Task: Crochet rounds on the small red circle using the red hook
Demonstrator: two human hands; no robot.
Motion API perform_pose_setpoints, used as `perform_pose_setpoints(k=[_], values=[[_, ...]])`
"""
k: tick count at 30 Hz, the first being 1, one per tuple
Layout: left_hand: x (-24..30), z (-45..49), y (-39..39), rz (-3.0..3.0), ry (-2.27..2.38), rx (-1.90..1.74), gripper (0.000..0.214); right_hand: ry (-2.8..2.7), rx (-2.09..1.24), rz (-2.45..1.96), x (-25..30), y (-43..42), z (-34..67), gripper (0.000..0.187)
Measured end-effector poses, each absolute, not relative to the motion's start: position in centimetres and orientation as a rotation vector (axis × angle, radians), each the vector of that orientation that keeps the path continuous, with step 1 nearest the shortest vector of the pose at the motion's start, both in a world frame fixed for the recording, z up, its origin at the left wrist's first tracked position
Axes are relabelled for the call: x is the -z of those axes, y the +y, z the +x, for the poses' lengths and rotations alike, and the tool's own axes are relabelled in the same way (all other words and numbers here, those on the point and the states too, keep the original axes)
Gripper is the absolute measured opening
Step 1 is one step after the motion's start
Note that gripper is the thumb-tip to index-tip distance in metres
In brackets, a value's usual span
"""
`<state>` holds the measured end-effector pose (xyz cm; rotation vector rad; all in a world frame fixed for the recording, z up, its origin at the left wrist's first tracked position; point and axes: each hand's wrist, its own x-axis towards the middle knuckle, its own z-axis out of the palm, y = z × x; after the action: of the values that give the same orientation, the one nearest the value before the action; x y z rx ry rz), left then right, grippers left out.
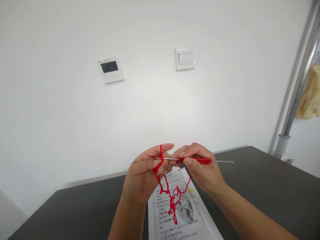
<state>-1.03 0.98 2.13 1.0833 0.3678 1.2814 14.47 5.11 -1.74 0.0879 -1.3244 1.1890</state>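
Observation:
My right hand grips a double-ended crochet hook by its red handle, held level. One metal end points right past my hand; the other reaches left to my left hand. There my left thumb and fingers pinch a small piece of red crochet work. A strand runs up over the raised left index finger, and the hook's tip lies at the yarn beside it. Loose red yarn hangs below in a tangle over the paper, with one strand leading up toward my right hand.
A printed sheet with a grey picture lies on the dark table. On the white wall behind are a thermostat panel and a light switch. A metal pipe and yellowish cloth stand at the right.

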Motion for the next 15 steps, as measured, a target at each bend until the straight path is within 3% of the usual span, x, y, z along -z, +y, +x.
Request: perform_pose_setpoints(k=[15], values=[[-2.52,-1.18,0.43,1.040,0.278,-1.237,0.032,-1.515,-0.882,0.150,1.47,5.23,15.44,0.014]])
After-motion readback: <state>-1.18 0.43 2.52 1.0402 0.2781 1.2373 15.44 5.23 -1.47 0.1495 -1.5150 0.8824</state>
